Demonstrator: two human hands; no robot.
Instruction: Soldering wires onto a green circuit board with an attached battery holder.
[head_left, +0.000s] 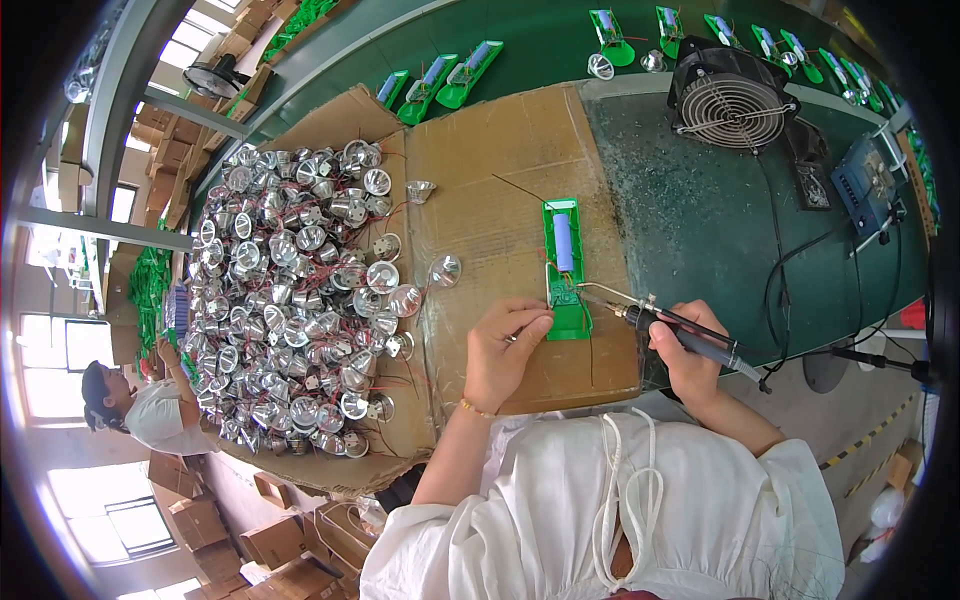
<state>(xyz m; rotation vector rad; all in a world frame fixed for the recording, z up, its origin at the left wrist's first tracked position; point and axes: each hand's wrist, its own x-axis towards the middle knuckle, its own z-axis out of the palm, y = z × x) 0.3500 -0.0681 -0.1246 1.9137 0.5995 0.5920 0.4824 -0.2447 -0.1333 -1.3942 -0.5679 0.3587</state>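
Note:
A green plastic housing (570, 322) lies on the cardboard in front of me, with a purple cylindrical battery (563, 240) in its upper part. Below the battery sits a small green circuit board (564, 293), with thin wires around it. My right hand (690, 355) grips a soldering iron (708, 348) fitted with a thin curved metal tube; its tip points at the board's right side. At the housing's left edge, my left hand (508, 348) has thumb and fingers pinched together near the board. Whatever is between those fingertips is too small to make out.
Left of the cardboard mat (500, 150), a carton holds a heap of silver reflector cups (300, 280) with red wires. A fan (730, 105) and a blue soldering station (868, 180) stand at right. Green housings (470, 75) line the far belt. Another person (150, 405) works at far left.

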